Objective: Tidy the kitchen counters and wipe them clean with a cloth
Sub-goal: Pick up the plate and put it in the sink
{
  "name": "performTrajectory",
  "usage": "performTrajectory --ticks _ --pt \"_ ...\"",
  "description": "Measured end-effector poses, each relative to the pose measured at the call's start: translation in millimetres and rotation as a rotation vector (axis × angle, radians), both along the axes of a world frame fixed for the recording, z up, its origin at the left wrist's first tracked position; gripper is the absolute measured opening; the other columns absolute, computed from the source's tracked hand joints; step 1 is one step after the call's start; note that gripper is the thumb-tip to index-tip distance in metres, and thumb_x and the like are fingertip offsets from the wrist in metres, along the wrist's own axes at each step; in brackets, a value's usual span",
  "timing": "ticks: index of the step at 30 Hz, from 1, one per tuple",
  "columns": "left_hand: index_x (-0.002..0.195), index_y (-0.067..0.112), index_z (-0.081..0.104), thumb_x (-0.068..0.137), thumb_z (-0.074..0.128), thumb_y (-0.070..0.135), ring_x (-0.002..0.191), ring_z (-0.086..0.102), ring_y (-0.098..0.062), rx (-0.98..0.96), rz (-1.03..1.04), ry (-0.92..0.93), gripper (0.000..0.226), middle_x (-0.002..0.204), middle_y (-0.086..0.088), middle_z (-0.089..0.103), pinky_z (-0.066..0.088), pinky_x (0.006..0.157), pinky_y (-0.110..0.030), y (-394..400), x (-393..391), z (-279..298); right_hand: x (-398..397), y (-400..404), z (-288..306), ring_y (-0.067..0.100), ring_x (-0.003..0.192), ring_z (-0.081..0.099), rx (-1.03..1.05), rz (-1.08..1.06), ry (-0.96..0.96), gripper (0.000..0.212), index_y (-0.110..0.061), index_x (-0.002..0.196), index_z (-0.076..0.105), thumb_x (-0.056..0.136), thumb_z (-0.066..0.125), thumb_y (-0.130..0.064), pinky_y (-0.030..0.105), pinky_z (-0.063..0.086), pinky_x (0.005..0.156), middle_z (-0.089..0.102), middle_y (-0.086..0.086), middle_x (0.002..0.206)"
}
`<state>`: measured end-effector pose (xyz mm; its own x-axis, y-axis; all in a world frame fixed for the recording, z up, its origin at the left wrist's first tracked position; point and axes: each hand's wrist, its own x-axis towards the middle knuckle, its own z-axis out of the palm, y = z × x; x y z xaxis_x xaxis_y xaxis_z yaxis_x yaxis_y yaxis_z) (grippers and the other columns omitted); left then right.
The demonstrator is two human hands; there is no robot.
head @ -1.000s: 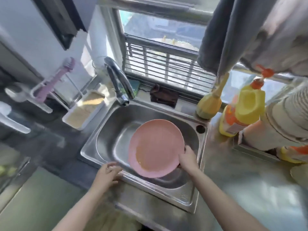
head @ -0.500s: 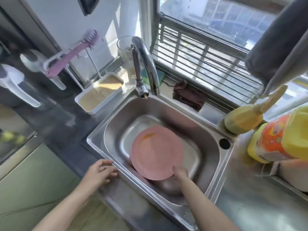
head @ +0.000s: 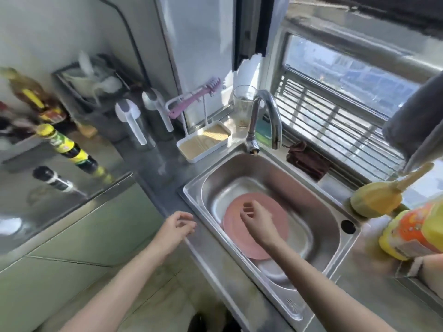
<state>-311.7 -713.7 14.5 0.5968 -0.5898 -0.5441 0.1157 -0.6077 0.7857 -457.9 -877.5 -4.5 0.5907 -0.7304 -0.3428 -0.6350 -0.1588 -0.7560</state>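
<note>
A pink plate [head: 282,226] lies flat in the bottom of the steel sink [head: 335,212]. My right hand [head: 256,218] hovers above the plate with loosely curled fingers and holds nothing. My left hand [head: 176,226] hangs at the sink's front left corner, fingers relaxed, also empty. A dark brown cloth [head: 308,159] lies folded on the ledge behind the sink, under the window.
The tap [head: 266,121] arches over the sink's back left corner. A white tray [head: 203,144], a glass [head: 243,106] and a pink brush on a rack [head: 194,100] stand left of it. Bottles [head: 69,149] crowd the left counter. Yellow detergent bottles [head: 412,233] stand right.
My right hand let go of the pink plate, which now lies flat in the sink, and lifted above it. The view swung left, bringing the left counter's bottles into sight.
</note>
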Motion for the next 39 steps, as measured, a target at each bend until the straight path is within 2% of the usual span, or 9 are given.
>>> performTrajectory --ticks 5,8,10,16,21,25,29,32,39 --pt "0.079 0.026 0.051 0.085 0.057 0.008 0.079 0.051 -0.014 0.051 0.072 -0.146 0.020 0.085 -0.001 0.057 0.041 0.058 -0.012 86 30 29 69 63 40 0.024 0.092 0.064 -0.004 0.330 -0.014 0.021 -0.007 0.104 0.058 0.085 0.055 -0.014 0.040 0.050 0.087 0.066 0.008 0.100" --pt "0.090 0.027 0.054 0.083 0.058 0.022 0.092 0.058 -0.017 0.142 0.099 -0.246 0.009 0.097 -0.001 0.060 0.048 0.085 -0.030 167 46 34 109 115 52 0.029 0.105 0.060 -0.113 0.613 0.036 0.030 -0.005 0.114 0.056 0.085 0.054 -0.015 0.028 0.045 0.082 0.064 0.010 0.114" --pt "0.109 0.017 0.056 0.079 0.058 0.030 0.108 0.056 -0.018 0.238 0.067 -0.324 0.033 0.113 -0.003 0.060 0.044 0.096 -0.031 224 54 39 135 157 60 0.026 0.116 0.054 -0.191 0.812 0.075 0.041 -0.009 0.125 0.051 0.087 0.051 -0.025 0.026 0.036 0.080 0.058 0.007 0.125" --pt "0.119 0.003 0.051 0.085 0.060 0.016 0.109 0.052 -0.017 0.343 0.300 -0.344 0.037 0.111 -0.004 0.052 0.038 0.088 -0.021 396 51 44 197 304 59 0.025 0.115 0.055 -0.209 1.031 0.072 0.038 -0.008 0.126 0.049 0.089 0.054 -0.016 0.027 0.042 0.088 0.059 0.011 0.124" --pt "0.108 0.013 0.047 0.087 0.055 0.006 0.096 0.046 -0.012 0.304 0.578 -0.257 0.024 0.104 -0.004 0.048 0.036 0.067 0.000 542 32 44 232 444 58 0.027 0.116 0.054 -0.228 1.237 0.059 0.034 -0.002 0.123 0.049 0.091 0.052 -0.012 0.027 0.039 0.087 0.058 0.015 0.124" --pt "0.098 0.017 0.052 0.078 0.059 0.020 0.096 0.052 -0.015 0.233 0.838 -0.240 0.022 0.100 -0.001 0.054 0.039 0.082 -0.021 644 10 40 249 547 51 0.023 0.116 0.054 -0.187 1.324 0.024 0.033 -0.006 0.123 0.050 0.091 0.052 -0.014 0.024 0.040 0.087 0.057 0.012 0.127" --pt "0.073 0.025 0.054 0.070 0.063 0.015 0.074 0.053 -0.009 0.170 1.123 -0.192 0.014 0.076 0.011 0.057 0.040 0.065 -0.021 716 -21 35 251 644 48 0.028 0.112 0.053 -0.202 1.473 0.049 0.028 0.000 0.118 0.052 0.091 0.050 -0.008 0.029 0.038 0.087 0.057 0.016 0.122" --pt "0.080 0.029 0.054 0.063 0.062 0.028 0.078 0.055 -0.011 0.127 1.281 -0.153 0.019 0.090 0.005 0.058 0.041 0.066 -0.020 753 -47 31 249 704 45 0.029 0.109 0.055 -0.154 1.546 0.065 0.030 -0.003 0.119 0.052 0.090 0.051 -0.008 0.030 0.042 0.085 0.059 0.015 0.119" --pt "0.111 0.010 0.051 0.084 0.056 0.004 0.092 0.054 -0.023 0.301 1.572 -0.198 0.028 0.109 -0.008 0.051 0.039 0.081 -0.027 809 -96 12 239 819 33 0.018 0.095 0.052 -0.033 1.767 0.082 0.027 -0.011 0.116 0.054 0.089 0.052 -0.009 0.025 0.039 0.080 0.052 -0.001 0.100"
